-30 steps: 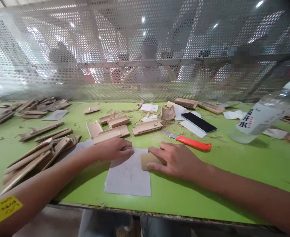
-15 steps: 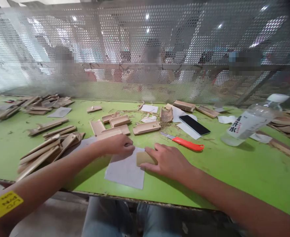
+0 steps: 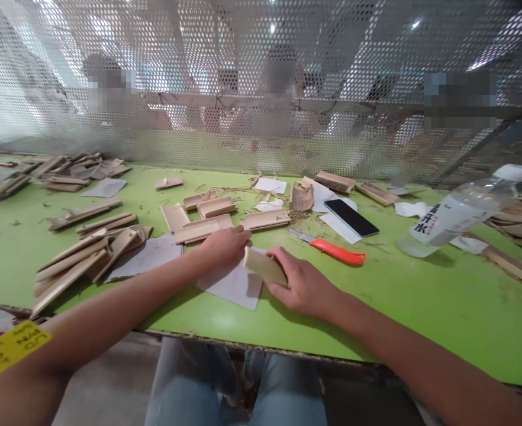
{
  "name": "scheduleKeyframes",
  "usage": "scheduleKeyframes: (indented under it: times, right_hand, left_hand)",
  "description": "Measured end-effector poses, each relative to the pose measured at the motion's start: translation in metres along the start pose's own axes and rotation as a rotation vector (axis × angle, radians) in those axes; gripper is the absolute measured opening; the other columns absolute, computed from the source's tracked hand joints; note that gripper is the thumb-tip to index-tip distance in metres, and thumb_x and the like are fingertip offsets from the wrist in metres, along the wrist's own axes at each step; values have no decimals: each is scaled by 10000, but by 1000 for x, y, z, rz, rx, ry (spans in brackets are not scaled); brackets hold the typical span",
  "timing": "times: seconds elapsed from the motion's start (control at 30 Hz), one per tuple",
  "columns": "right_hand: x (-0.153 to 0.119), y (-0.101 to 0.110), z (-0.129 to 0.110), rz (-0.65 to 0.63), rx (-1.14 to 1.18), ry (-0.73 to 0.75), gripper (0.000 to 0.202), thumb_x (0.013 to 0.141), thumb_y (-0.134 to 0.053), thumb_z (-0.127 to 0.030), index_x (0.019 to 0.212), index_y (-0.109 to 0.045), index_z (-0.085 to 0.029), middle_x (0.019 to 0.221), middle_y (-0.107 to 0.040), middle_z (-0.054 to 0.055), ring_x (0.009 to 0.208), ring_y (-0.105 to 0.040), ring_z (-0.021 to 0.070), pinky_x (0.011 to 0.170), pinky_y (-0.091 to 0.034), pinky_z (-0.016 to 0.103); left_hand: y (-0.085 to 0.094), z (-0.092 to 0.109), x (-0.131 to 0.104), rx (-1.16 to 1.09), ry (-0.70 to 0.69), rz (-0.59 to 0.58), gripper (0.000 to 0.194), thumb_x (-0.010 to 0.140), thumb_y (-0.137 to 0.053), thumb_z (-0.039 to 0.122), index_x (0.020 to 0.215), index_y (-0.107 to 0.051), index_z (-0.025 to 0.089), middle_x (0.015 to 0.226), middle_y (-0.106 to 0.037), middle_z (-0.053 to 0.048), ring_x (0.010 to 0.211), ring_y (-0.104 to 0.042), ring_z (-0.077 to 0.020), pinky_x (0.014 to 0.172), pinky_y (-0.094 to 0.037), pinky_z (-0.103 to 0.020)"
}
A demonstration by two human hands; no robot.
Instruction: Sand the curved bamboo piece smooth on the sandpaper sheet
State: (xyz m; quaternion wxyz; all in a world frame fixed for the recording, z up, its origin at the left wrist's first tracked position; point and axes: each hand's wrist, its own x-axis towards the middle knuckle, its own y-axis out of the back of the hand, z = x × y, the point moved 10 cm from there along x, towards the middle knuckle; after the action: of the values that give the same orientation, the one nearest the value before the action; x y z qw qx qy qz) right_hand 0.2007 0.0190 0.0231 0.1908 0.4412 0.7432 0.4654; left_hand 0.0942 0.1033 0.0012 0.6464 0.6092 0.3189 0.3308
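My right hand (image 3: 299, 281) grips a short, pale bamboo piece (image 3: 265, 266), thumb on the near side and fingers over the far side. The piece is tilted above a white sheet of paper (image 3: 238, 290). My left hand (image 3: 228, 244) is at the paper's far edge, fingers curled and pressed together; what they hold, if anything, is hidden. Its fingertips are close to the left end of a split bamboo piece (image 3: 267, 220); I cannot tell whether they touch. An orange utility knife (image 3: 338, 251) with its blade out lies beyond my right hand.
Several split bamboo pieces (image 3: 214, 207) lie ahead, with a stack of them (image 3: 72, 266) at left. A black phone (image 3: 352, 217) rests on paper, and a water bottle (image 3: 460, 213) leans at right. A perforated metal screen (image 3: 243, 136) closes off the green table's far side.
My right hand has lifted and tilted the bamboo piece off the paper. My left hand has moved forward and slightly right, towards the split bamboo piece. The view has tipped down a little.
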Motion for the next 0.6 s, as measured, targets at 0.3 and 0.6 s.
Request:
scheduleKeyframes:
  times: [0.3,0.6]
  right_hand:
    - [9,32,45,220,377,-100,368,856,-570,-103,1174,-666,-262,1077,-595,58,994,-584,237,916,-463,405]
    - [15,12,71,65,806,-277,304,948,-549,-410,1163,-437,-225,975,-649,45,715,-706,199,469,-560,301]
  left_hand:
    - [7,8,-6,148,-15,96,230,1040,-391,213,1160,-573,138,1177,-645,-145,1043,-588,-287,917,-456,-445]
    - [5,-3,30,-91,54,18,372,1075,-310,363,1070,-631,176,1003,-726,-89,783,-662,-207,617,-461,-308]
